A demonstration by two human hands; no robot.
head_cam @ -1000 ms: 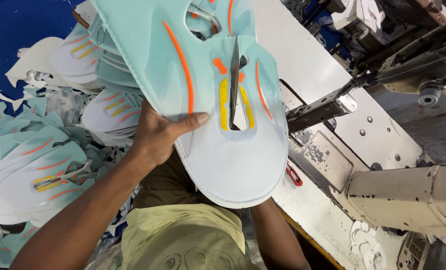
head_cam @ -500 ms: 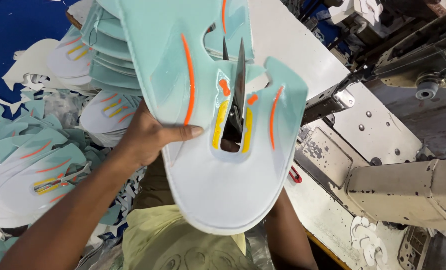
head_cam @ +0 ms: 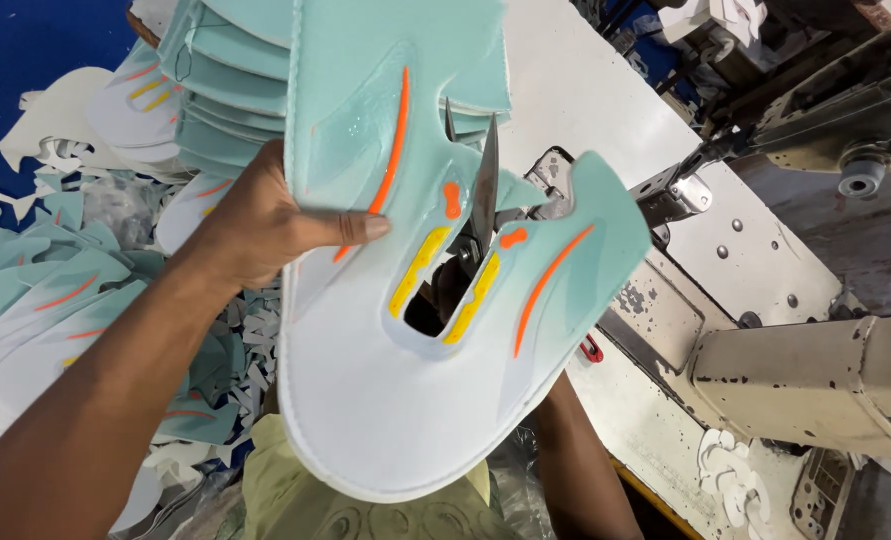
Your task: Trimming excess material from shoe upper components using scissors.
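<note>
1. Scissors (head_cam: 483, 195) poke up through the tongue slot of a mint-and-white shoe upper piece (head_cam: 385, 390), blades pointing up and away and nearly closed together.
2. Left hand (head_cam: 265, 225) is clamped on the left wing of the shoe upper piece, thumb pressed flat across the front next to an orange stripe, other fingers tucked behind it.
3. That piece is held up in the air over the lap, flat face toward the camera, white toe end down, mint wings up. Two yellow strips run along the slot, with orange swooshes on both wings.
4. Right hand is mostly hidden behind the piece. You only get dark fingers (head_cam: 445, 290) through the slot at the scissor handles, plus the forearm coming out below. It seems closed around the handles, but honestly I can't tell for sure.
5. Stack of matching mint uppers (head_cam: 220, 110) sits behind the left hand, up top left.
6. More cut pieces and white trimmings (head_cam: 45, 300) are piled on the left over a blue background.
7. White surface (head_cam: 585, 90) with a sewing machine (head_cam: 815, 370) is on the right, the machine's arm worn and chipped.
</note>
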